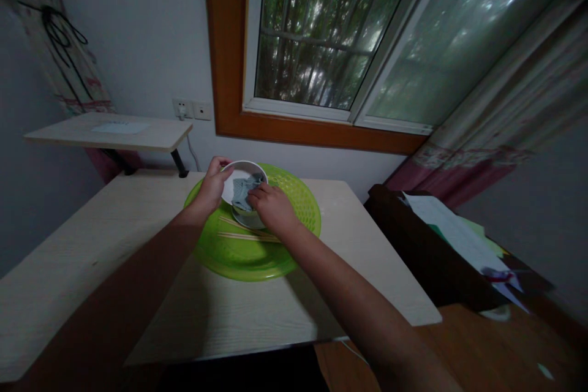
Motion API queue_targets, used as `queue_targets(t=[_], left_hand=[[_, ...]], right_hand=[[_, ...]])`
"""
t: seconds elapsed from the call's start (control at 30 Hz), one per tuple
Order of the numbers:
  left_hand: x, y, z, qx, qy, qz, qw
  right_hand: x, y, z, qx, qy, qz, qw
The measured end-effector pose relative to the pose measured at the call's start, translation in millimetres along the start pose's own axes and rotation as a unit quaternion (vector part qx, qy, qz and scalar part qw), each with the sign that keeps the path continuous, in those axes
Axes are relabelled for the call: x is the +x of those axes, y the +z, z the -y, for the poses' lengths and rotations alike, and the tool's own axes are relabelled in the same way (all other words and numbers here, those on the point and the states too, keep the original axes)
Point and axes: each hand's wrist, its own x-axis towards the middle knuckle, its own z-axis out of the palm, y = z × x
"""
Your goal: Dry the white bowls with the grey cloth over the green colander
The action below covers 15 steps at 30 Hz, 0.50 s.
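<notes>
My left hand [215, 182] grips the rim of a white bowl [234, 173], thumb inside and fingers around the outer wall. The bowl is tilted towards me above a green plastic basket tray [243, 266]. Inside it, a grey-blue cloth [242, 190] is pressed against the bowl by my right hand [273, 207], whose fingers are closed on it. Below the raised bowl, another bowl [248, 219] rests on the tray, partly hidden. Thin wooden chopsticks [239, 236] lie across the tray in front of that bowl, their right ends near my right wrist.
The tray stands on a pale wooden table [114, 214]. A small raised shelf [110, 131] with a paper on it is at the back left, near a wall socket [182, 108]. Behind is a window. At the right, papers [450, 226] lie on a dark brown piece of furniture.
</notes>
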Motion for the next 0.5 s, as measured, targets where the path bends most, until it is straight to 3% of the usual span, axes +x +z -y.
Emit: queue_targets(t=[0.23, 0.37, 0.5], left_hand=[[-3.2, 0.9, -9.6, -0.096, -0.054, 0.008, 0.994], [-6.5, 4.7, -15.1, -0.143, -0.098, 0.06, 0.983], [-7.2, 8.6, -15.5, -0.162, -0.1, 0.096, 0.977]], right_hand=[[-0.9, -3.3, -0.2, -0.039, -0.002, -0.007, 0.999], [-1.5, -1.6, -2.1, -0.04, 0.012, -0.018, 0.999], [-1.8, 0.9, -3.4, -0.034, 0.028, -0.026, 0.999]])
